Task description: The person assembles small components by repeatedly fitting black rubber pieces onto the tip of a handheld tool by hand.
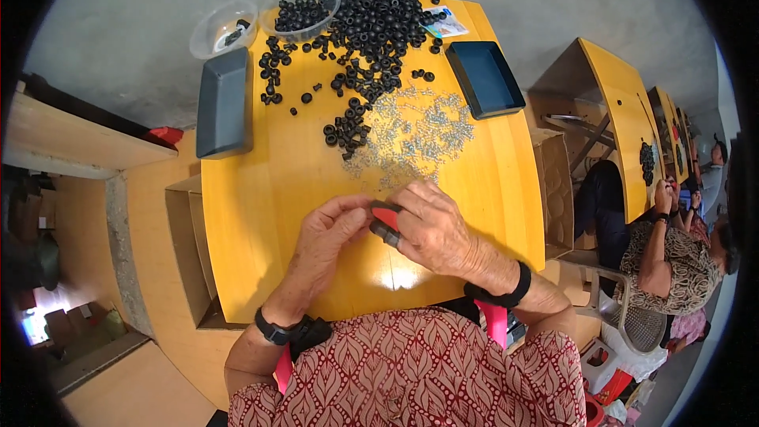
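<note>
Above the near half of the table my two hands meet. My right hand [437, 229] is closed around a short object with a red face and black edges [386, 215]; its kind is hard to tell, as the fingers cover much of it. Thumb and fingertips of my left hand [328, 233] are pinched together at the left end of that object. Whatever lies between them is hidden. Beyond the hands lies a spread of small silvery metal pieces [427, 130], resembling screws. Small round black parts [379, 24] are heaped behind it, some scattered toward the left.
A dark tray [224, 103] sits at the left edge, another tray [485, 79] at the right. Clear plastic tubs [224, 29] stand at the far left. Cardboard boxes [186, 245] flank the yellow table [269, 190]. A person [672, 261] works at another table on the right.
</note>
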Demonstrator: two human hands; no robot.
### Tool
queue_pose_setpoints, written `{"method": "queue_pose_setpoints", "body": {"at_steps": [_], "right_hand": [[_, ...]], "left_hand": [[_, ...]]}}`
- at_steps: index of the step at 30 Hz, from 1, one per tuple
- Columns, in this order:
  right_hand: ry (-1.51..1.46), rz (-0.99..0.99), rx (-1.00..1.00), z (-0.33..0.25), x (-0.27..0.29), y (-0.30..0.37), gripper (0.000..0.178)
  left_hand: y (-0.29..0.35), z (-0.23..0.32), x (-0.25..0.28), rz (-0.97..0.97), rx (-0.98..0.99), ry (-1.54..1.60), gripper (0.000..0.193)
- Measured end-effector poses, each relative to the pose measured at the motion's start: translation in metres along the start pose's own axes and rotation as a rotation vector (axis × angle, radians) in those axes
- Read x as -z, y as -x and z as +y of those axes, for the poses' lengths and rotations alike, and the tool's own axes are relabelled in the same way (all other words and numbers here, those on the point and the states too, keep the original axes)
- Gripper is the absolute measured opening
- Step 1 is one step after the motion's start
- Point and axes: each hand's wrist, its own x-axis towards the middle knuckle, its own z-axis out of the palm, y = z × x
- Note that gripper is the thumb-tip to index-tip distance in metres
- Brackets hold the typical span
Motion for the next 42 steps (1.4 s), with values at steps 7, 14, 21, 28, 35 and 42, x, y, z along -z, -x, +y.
{"method": "queue_pose_setpoints", "body": {"at_steps": [7,14,21,28,35,42], "right_hand": [[-0.113,0.003,-0.116,-0.006,0.003,0.017,0.023],[-0.260,0.048,-0.176,-0.002,0.006,0.021,0.023],[-0.071,-0.030,-0.078,0.010,0.011,0.029,0.018],[-0.171,-0.098,-0.087,0.013,0.008,0.040,0.028],[-0.121,-0.135,-0.074,0.005,0.015,0.042,0.025],[-0.231,-0.065,-0.183,0.004,0.009,0.047,0.018]], "left_hand": [[0.000,-0.009,-0.009,-0.056,0.071,-0.005,0.026],[-0.002,-0.014,-0.008,-0.064,0.093,0.046,0.026],[-0.005,-0.013,-0.010,-0.085,0.159,0.040,0.026],[-0.005,-0.013,-0.015,-0.104,0.169,-0.003,0.026],[-0.004,-0.011,-0.018,-0.173,0.150,-0.111,0.030],[-0.004,-0.008,-0.021,-0.130,0.174,-0.114,0.028]]}}
